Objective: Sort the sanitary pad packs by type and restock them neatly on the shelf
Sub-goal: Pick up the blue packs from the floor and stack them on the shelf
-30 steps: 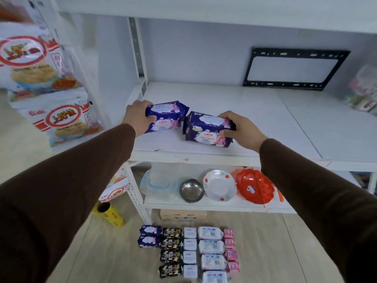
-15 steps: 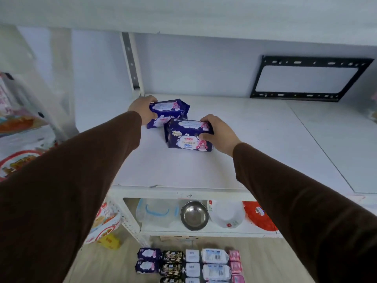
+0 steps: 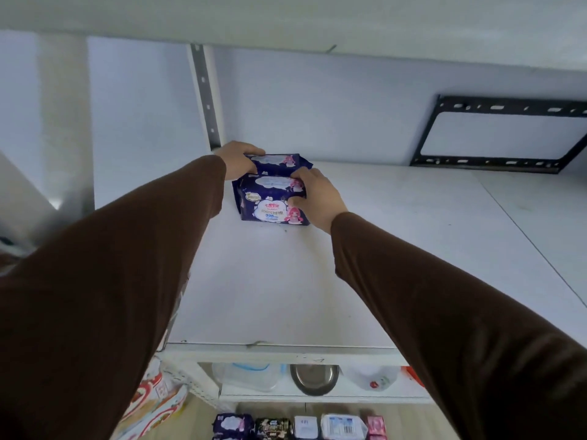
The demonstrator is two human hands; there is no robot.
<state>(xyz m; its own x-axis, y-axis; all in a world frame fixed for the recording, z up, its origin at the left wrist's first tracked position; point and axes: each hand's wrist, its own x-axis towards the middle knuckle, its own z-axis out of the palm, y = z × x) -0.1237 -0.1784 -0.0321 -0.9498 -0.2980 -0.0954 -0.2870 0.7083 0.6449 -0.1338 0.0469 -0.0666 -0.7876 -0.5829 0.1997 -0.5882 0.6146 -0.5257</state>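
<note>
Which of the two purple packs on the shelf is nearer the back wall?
The rear pack, gripped by the left hand; the right hand holds the front pack.

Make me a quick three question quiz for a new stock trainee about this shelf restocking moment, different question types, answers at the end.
1. True or false: the two dark purple sanitary pad packs sit on the white shelf board against its right end.
2. Multiple choice: the left hand grips A) the rear purple pack, B) the front purple pack, C) the black metal wall bracket.
3. Fill in: on the lower shelf, the round steel bowl stands between a clear plastic container and a white ____.

Key: 1 false, they are near the left upright. 2 A; the right hand grips the front one. 3 bowl.
</note>
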